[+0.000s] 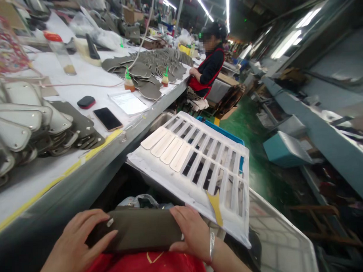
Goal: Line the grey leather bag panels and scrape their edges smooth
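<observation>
A dark olive-brown panel (pixel 143 229) lies across my lap, over a red garment. My left hand (pixel 80 238) holds its left end, thumb on the face and fingers along the far edge. At its right end, my right hand (pixel 192 231) grips it the same way, with a silvery band on the wrist. A small pale mark shows near the left fingertips. Beyond the panel, a white slotted rack (pixel 197 157) carries several pale rounded strips (pixel 165 146) on its left part and a yellow piece (pixel 215 206) at its near edge.
On the worktable's yellow-taped edge (pixel 101 144) side are a phone (pixel 107 118), paper (pixel 128 102), glue bottles (pixel 128 80) and stacked dark pieces (pixel 155 65). Pale metal-edged parts (pixel 20 118) pile at left. A person (pixel 210 63) works farther along. A white bin (pixel 280 231) stands right.
</observation>
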`<state>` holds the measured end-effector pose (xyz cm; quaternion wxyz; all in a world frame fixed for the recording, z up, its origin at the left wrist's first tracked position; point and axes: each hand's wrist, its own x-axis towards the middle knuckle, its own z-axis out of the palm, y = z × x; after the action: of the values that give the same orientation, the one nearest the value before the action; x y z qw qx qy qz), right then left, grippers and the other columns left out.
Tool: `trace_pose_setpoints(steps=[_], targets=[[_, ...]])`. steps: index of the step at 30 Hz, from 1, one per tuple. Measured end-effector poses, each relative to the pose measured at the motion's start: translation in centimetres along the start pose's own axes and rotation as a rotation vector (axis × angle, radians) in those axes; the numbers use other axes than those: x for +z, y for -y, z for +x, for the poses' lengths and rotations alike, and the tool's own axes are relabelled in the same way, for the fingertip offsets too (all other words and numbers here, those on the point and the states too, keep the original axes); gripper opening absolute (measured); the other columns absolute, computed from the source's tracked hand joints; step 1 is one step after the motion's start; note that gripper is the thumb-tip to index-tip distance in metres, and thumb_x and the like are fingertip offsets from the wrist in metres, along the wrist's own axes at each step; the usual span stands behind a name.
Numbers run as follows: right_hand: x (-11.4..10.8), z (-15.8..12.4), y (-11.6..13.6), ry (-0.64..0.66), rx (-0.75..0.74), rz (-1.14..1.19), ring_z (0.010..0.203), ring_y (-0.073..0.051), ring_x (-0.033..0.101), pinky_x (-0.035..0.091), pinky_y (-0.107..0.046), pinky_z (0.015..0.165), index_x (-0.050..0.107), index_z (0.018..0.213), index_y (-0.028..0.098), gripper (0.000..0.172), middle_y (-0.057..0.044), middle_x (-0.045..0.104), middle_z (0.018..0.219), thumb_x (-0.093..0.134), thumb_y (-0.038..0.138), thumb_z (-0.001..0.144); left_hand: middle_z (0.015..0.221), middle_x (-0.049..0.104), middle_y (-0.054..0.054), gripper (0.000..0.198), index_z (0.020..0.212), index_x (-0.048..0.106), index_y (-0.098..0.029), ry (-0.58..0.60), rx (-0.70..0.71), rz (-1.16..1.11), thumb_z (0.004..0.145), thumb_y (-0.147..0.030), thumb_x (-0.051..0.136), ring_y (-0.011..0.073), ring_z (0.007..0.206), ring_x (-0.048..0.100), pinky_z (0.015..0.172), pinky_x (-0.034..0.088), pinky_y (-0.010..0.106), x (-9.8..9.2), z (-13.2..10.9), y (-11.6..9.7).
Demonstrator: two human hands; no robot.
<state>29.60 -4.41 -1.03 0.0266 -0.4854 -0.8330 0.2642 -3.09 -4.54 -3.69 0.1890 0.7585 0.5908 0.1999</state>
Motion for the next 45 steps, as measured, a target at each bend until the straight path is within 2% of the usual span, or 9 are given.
trace_pose_setpoints(steps=[2,5,9,17,25,31,40,45], targets=[[0.3,1.2,1.1,0.027,0.008,0.006,0.116,-0.029,0.041,0.02,-0.048,0.106,0.037,0.132,0.014,0.092,-0.015,0.046,0.128,0.064,0.067,0.061,0.093,0.059,0.003,0.037,0.092,0.055,-0.022,0.082,-0.185,-0.039,0.072,-0.054,0.057,0.021,0.086,0.058,0.076,0.047,0.03,-1.1,-0.9,0.8],[1.0,3.5,3.1,0.031,-0.051,0.019,0.119,-0.029,0.038,0.02,-0.048,0.106,0.035,0.134,0.014,0.093,-0.014,0.043,0.131,0.061,0.069,0.062,0.072,0.057,-0.002,0.034,0.085,0.054,-0.021,0.224,-0.359,-0.16,0.075,-0.054,0.053,0.0161,0.066,0.056,0.06,0.044,0.024,-1.3,-1.1,0.4],[2.3,6.2,5.8,-0.01,-0.134,0.031,0.118,-0.029,0.038,0.026,-0.047,0.104,0.036,0.133,0.015,0.093,-0.013,0.043,0.132,0.057,0.072,0.063,0.06,0.052,-0.004,0.033,0.073,0.052,-0.02,0.221,-0.471,-0.315,0.076,-0.052,0.05,0.0142,0.057,0.05,0.053,0.037,0.023,-0.5,-0.2,-0.2],[4.7,9.2,8.7,-0.127,-0.14,-0.044,0.114,-0.033,0.041,0.035,-0.05,0.096,0.04,0.13,0.009,0.089,-0.017,0.045,0.128,0.061,0.065,0.064,0.056,0.048,-0.004,0.035,0.058,0.046,-0.018,0.191,-0.531,-0.589,0.075,-0.048,0.053,0.0132,0.056,0.044,0.053,0.035,0.022,-1.6,1.2,0.1],[4.5,9.7,8.7,-0.136,-0.199,-0.089,0.11,-0.033,0.047,0.04,-0.048,0.091,0.045,0.123,0.005,0.083,-0.02,0.05,0.121,0.061,0.063,0.067,0.055,0.045,-0.005,0.035,0.058,0.045,-0.017,0.144,-0.593,-0.765,0.074,-0.048,0.056,0.0113,0.054,0.04,0.05,0.033,0.021,-0.8,1.3,0.7],[4.7,9.8,8.5,-0.121,-0.216,-0.122,0.109,-0.033,0.048,0.042,-0.048,0.089,0.043,0.124,0.006,0.086,-0.02,0.051,0.121,0.053,0.07,0.068,0.055,0.047,-0.005,0.032,0.058,0.047,-0.017,0.161,-0.577,-0.716,0.073,-0.044,0.056,0.0112,0.055,0.041,0.05,0.033,0.021,-0.9,1.3,0.8],[5.1,9.3,8.4,-0.171,-0.231,-0.11,0.108,-0.033,0.049,0.042,-0.048,0.088,0.046,0.124,0.006,0.088,-0.02,0.052,0.12,0.047,0.075,0.068,0.056,0.047,-0.005,0.029,0.059,0.046,-0.017,0.194,-0.489,-0.601,0.075,-0.04,0.056,0.0114,0.055,0.041,0.05,0.031,0.022,-1.2,1.2,0.7],[5.0,9.3,8.4,-0.145,-0.205,-0.118,0.109,-0.033,0.047,0.04,-0.048,0.091,0.044,0.127,0.008,0.091,-0.019,0.051,0.123,0.05,0.075,0.066,0.061,0.041,-0.008,0.026,0.08,0.043,-0.02,0.131,-0.468,-0.761,0.076,-0.04,0.059,0.0097,0.056,0.04,0.053,0.034,0.021,-0.2,0.7,1.6]])
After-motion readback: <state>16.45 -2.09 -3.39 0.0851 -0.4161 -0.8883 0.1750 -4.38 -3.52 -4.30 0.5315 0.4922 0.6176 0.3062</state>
